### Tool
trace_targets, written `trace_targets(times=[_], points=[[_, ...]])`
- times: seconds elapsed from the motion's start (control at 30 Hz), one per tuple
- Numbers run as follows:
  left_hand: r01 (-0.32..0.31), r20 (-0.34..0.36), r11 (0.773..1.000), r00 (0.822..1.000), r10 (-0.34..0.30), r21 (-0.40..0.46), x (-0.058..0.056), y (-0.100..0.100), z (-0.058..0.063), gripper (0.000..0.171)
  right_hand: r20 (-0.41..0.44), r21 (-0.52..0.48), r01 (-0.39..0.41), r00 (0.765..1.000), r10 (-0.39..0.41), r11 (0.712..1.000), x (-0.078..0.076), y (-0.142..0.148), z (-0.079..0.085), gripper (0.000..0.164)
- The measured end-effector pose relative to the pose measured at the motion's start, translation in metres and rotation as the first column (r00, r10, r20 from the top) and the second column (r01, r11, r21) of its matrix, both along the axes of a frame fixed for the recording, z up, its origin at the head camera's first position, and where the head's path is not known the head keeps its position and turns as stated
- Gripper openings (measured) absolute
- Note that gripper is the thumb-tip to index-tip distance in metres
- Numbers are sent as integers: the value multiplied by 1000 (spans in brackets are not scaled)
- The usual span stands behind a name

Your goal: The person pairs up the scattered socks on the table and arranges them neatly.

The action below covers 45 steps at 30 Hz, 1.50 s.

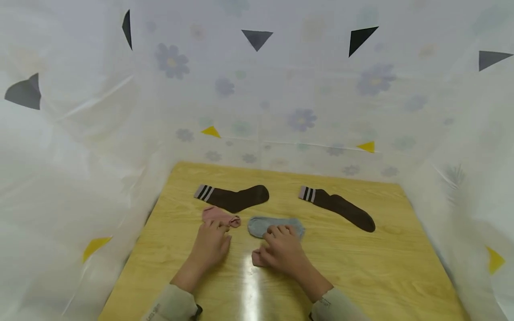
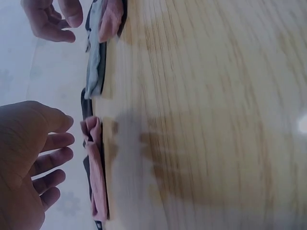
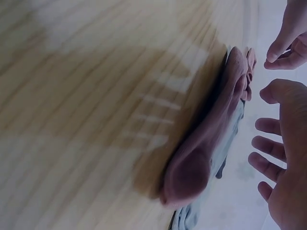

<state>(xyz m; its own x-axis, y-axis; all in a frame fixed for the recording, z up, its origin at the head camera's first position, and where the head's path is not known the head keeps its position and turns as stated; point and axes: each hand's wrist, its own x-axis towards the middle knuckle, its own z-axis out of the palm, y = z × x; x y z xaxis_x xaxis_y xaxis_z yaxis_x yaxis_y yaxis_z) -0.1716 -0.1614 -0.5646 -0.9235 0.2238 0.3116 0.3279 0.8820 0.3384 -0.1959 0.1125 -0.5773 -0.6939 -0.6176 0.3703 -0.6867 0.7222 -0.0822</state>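
Note:
In the head view my left hand point(image 1: 210, 245) is just in front of a crumpled pink sock point(image 1: 213, 215). The left wrist view shows that hand's fingers point(image 2: 55, 158) loosely bent and apart from the sock, gripping nothing. My right hand point(image 1: 284, 250) hovers over a second pink sock point(image 1: 258, 258), most of which it hides in the head view. A fuller view of this sock point(image 3: 206, 143) comes from the right wrist, where the hand's fingers are spread and hold nothing. A light blue-grey sock point(image 1: 260, 226) lies flat just beyond the right hand, partly covered by it.
Two dark brown socks with striped cuffs lie farther back, one at left point(image 1: 237, 198) and one at right point(image 1: 341, 208). They rest on a wood-grain table point(image 1: 381, 267). Translucent flowered sheeting point(image 1: 261, 98) encloses the table's back and sides.

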Motion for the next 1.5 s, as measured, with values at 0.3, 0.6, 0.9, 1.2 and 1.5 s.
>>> trace_targets(times=[0.3,0.6,0.9,1.2,1.5], points=[[-32,23,999,999,31,22,-4,-11,-1,22,107,93,14,994,-24,996,-12,-25,-1,37],[-80,103,997,992,79,4,-14,-26,-9,31,138,182,34,989,-60,983,-18,-39,-2,54],[-120,88,993,989,118,16,-26,-44,-4,31,200,255,9,978,-62,967,-20,-57,7,65],[-145,68,989,987,142,33,-29,-50,-1,35,242,247,-9,969,-53,969,-25,-72,3,66],[-166,79,986,983,164,21,-28,-54,-8,41,257,274,-32,966,-41,961,-26,-81,1,62]])
